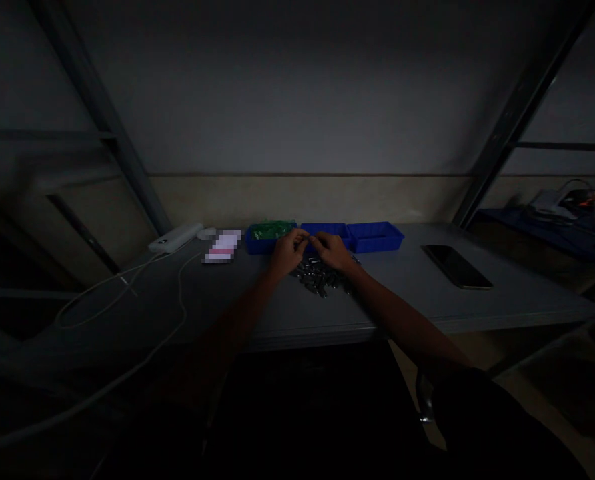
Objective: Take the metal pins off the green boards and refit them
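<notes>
My left hand (289, 252) and my right hand (331, 249) meet fingertip to fingertip above a pile of small dark metal parts (320, 280). Both are closed in a pinch; whatever sits between the fingers is too small and dark to make out. Right behind them stands a blue bin (325, 230), partly covered by my hands. To its left, another blue bin (255, 247) holds a shiny green plastic bag (272, 230). A third blue bin (377, 240) adjoins on the right.
On the grey table (277, 320), a black phone (456, 267) lies at right. A lit, blurred-out screen (223, 245) and a white power strip (176, 238) lie at left, with a white cable (181, 293) trailing over the front edge. Metal posts (502, 127) flank the table.
</notes>
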### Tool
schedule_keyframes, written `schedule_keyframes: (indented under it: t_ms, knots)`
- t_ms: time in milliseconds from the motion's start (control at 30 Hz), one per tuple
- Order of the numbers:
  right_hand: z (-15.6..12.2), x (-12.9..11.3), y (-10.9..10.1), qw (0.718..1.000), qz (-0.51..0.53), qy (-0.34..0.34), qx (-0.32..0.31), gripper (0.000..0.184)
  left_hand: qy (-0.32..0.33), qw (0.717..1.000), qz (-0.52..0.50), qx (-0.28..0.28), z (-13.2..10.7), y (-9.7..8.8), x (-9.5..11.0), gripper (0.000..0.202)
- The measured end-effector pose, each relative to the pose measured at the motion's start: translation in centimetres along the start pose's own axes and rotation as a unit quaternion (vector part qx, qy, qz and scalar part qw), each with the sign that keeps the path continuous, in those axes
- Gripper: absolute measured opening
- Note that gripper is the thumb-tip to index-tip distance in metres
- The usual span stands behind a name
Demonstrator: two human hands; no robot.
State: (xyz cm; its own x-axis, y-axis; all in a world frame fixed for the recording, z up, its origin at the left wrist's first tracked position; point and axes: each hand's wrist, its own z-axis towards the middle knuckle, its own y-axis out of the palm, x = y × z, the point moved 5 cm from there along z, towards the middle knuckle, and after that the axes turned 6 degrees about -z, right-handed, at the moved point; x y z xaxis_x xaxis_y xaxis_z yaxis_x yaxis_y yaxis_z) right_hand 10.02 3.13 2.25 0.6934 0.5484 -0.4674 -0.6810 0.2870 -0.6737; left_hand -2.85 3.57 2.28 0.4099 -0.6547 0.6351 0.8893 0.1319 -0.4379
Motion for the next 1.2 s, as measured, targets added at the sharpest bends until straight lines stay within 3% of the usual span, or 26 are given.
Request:
schedule_keyframes:
  t_ms: [133, 367, 533, 700, 833, 1000, 1200]
  knots:
    - [-0.1, -0.2, -0.4, 0.999, 0.041, -0.002, 0.019, 0.03, -0.007, 1.0, 0.016, 0.01, 0.1, -0.3, 0.0, 0.014]
    - [0.0, 0.1, -0.2, 1.0, 0.019, -0.012, 0.009, 0.027, -0.031, 0.998, 0.05, -0.009, -0.1, -0.3, 0.1, 0.025]
    - [0.5, -0.1, -0.8, 0.985, -0.042, -0.095, -0.135, 0.028, -0.03, 0.999, 0.001, -0.016, -0.2, 0.2, 0.1, 0.016]
    - [2.0, -0.8, -3.8, 0.968, -0.118, -0.15, -0.161, 0.024, -0.01, 0.997, -0.073, 0.0, -0.2, 0.4, 1.5, 0.017]
    - [2.3, -1.3, -4.6, 0.958, -0.165, -0.165, -0.168, 0.026, -0.006, 0.997, -0.08, 0.019, 0.0, 0.1, 1.7, 0.013]
    - [2.6, -1.3, -3.4, 0.973, -0.143, -0.133, -0.121, 0.031, -0.027, 0.996, -0.066, 0.044, 0.1, -0.3, 0.7, 0.012]
    - [3.5, -0.9, 0.6, 0.999, 0.002, -0.027, -0.047, 0.025, -0.111, 0.989, -0.031, 0.089, 0.3, -1.4, -1.8, 0.02]
